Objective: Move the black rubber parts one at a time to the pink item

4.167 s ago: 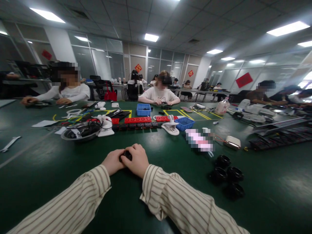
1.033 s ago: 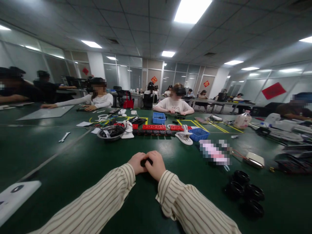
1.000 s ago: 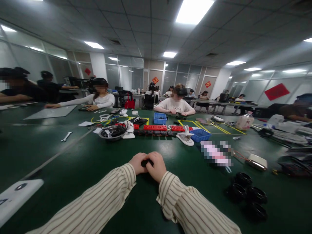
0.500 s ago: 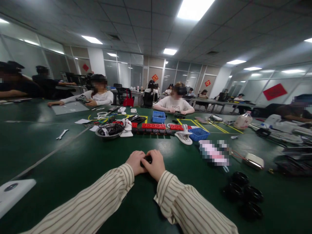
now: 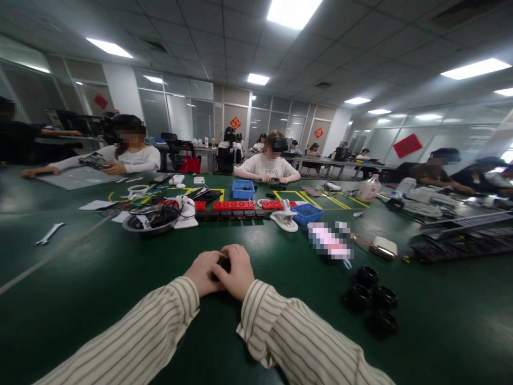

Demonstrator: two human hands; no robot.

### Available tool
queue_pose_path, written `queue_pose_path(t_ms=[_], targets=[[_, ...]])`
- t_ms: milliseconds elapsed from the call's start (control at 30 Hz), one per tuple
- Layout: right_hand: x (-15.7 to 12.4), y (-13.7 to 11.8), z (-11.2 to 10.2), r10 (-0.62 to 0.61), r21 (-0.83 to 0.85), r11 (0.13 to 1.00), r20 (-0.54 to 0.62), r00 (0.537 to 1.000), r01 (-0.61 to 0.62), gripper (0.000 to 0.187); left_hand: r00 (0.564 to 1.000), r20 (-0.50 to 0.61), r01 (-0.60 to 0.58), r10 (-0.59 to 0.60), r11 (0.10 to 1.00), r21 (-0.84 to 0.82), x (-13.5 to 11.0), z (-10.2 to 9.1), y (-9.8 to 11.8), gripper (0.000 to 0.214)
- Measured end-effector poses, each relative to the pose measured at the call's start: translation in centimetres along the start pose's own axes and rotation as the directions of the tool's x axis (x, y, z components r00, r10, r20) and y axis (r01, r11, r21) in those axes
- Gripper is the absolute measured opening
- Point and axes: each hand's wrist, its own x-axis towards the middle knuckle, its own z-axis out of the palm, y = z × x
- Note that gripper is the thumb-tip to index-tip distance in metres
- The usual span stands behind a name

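Note:
My left hand and my right hand meet on the green table just in front of me. Both are closed around a small black part, which shows only as a dark patch between the fingers. Striped sleeves cover both forearms. To the right, apart from my hands, lies a cluster of several black ring-shaped parts.
Further out stand a bowl of black cables, a row of red and black blocks, two blue bins, a white clamp and a wrench. Other people sit at work across the table.
My hands stay clasped on the black part. The view has swung back to the right, so the white device at the lower left has left the picture.

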Motion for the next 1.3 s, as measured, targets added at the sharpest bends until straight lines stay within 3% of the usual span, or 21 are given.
queue_pose_path(t_ms=[100,200,300,500,600,700,800,933,1133,1300], targets=[[0.1,0.0,0.2,0.062,-0.069,0.996,0.015,0.998,-0.061,0.028,0.999,-0.015,0.046,-0.045,0.996,0.081,0.0,0.1,0.3,0.037],[0.1,0.0,0.3,0.058,-0.094,0.994,0.025,0.998,-0.056,0.019,0.999,-0.019,0.027,-0.026,0.998,0.064,0.1,0.2,0.0,0.037],[0.0,0.0,0.3,-0.04,-0.063,0.997,0.061,0.997,0.044,0.007,1.0,-0.005,-0.027,0.027,1.0,-0.014,0.2,0.3,-0.8,0.035],[-0.5,-0.3,0.1,-0.208,0.005,0.978,0.096,0.973,0.208,0.018,0.997,0.005,-0.07,0.071,0.989,-0.127,0.2,0.4,-1.9,0.034],[-0.6,-0.5,0.0,-0.164,0.003,0.987,0.025,0.986,0.164,0.022,0.997,0.003,-0.075,0.076,0.994,-0.079,0.0,0.4,-1.3,0.046],[-0.5,-0.5,0.1,-0.038,-0.049,0.998,-0.035,0.999,0.037,0.026,0.999,-0.029,-0.028,0.029,0.999,0.023,-0.2,0.0,-0.2,0.05],[-0.3,-0.3,0.4,0.052,-0.121,0.991,-0.048,0.997,-0.058,0.026,0.996,-0.07,0.058,-0.049,0.99,0.132,-0.3,-0.5,0.9,0.041],[-0.2,0.0,0.6,0.082,-0.155,0.984,-0.02,0.996,-0.084,0.019,0.998,-0.035,0.064,-0.06,0.986,0.155,-0.1,-0.5,1.1,0.033],[-0.1,-0.1,0.3,-0.032,-0.073,0.997,0.062,0.998,0.036,0.007,0.998,-0.01,-0.056,0.056,0.995,-0.08,0.2,0.0,-1.0,0.038],[-0.3,-0.5,0.0,-0.18,-0.025,0.982,0.132,0.975,0.185,0.016,0.986,0.025,-0.157,0.162,0.977,-0.142,0.2,-0.1,-2.2,0.027]])
